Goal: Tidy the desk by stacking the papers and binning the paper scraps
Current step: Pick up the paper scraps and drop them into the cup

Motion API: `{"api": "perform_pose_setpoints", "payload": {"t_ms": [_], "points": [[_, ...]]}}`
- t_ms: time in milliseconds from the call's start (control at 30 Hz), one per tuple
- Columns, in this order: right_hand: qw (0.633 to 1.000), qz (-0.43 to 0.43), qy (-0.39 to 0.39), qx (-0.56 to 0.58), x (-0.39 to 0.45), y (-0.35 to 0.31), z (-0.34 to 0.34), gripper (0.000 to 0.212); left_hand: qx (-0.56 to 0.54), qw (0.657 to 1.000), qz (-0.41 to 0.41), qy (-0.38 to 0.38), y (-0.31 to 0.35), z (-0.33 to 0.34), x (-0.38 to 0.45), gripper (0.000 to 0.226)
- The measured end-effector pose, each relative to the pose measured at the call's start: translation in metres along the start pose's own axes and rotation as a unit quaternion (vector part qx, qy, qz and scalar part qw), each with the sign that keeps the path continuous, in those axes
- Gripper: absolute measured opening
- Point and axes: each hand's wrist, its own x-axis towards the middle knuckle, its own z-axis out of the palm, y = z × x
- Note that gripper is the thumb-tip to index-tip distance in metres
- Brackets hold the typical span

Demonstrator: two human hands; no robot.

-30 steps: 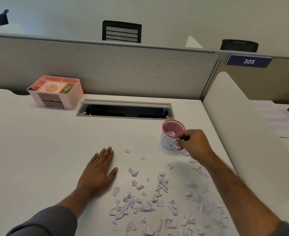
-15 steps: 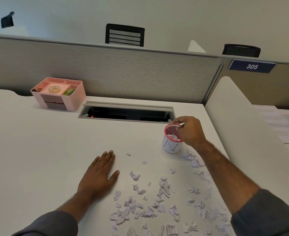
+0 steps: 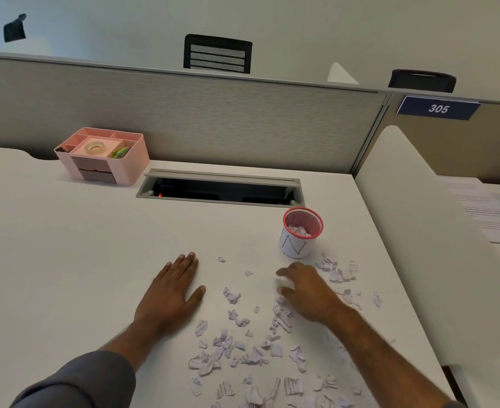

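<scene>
Several torn paper scraps [image 3: 242, 353] lie scattered over the near right part of the white desk [image 3: 66, 260]. A small red mesh cup [image 3: 301, 232] wrapped in white paper stands behind them with scraps inside. My right hand [image 3: 307, 290] hovers low over the scraps just in front of the cup, fingers spread and blurred, touching a few pieces; no firm hold shows. Flat on the desk, palm down, my left hand [image 3: 172, 293] rests to the left of the scraps, holding nothing. Printed papers [image 3: 484, 210] lie on the neighbouring desk at far right.
A pink desk organiser [image 3: 104, 156] with a tape roll stands at the back left. An open cable tray slot [image 3: 219, 191] runs along the back. A grey partition [image 3: 213, 119] closes the rear, and a white divider [image 3: 425, 231] walls off the right side.
My right hand has left the cup's rim, where it dropped scraps, and come down and back toward me onto the scrap pile. The left hand has stayed flat in place.
</scene>
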Motion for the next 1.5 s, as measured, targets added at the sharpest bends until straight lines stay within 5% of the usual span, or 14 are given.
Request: {"api": "perform_pose_setpoints", "payload": {"t_ms": [233,400,733,1033,1333,1500], "points": [[0.993,-0.023,-0.079,-0.083,-0.029,-0.009,0.026,0.055,-0.001,1.0,-0.002,-0.003,0.0,0.0,0.001,0.078],[0.995,-0.041,-0.025,-0.086,-0.036,-0.012,0.04,0.028,0.0,1.0,0.001,-0.001,0.001,0.0,0.0,0.08],[0.996,-0.011,-0.038,-0.084,-0.025,-0.01,0.031,0.03,0.002,1.0,-0.001,-0.001,-0.003,0.005,0.001,0.078],[0.976,0.052,0.142,0.154,0.003,-0.028,-0.066,0.017,-0.003,1.0,-0.002,-0.001,-0.004,0.007,0.0,0.078],[0.931,0.052,0.296,0.205,0.054,-0.023,-0.124,0.017,-0.004,1.0,0.0,0.003,-0.002,0.003,0.0,0.079],[0.935,0.073,0.302,0.17,0.07,-0.017,-0.113,0.015,-0.003,1.0,-0.003,0.004,-0.001,0.003,0.001,0.079]]}}
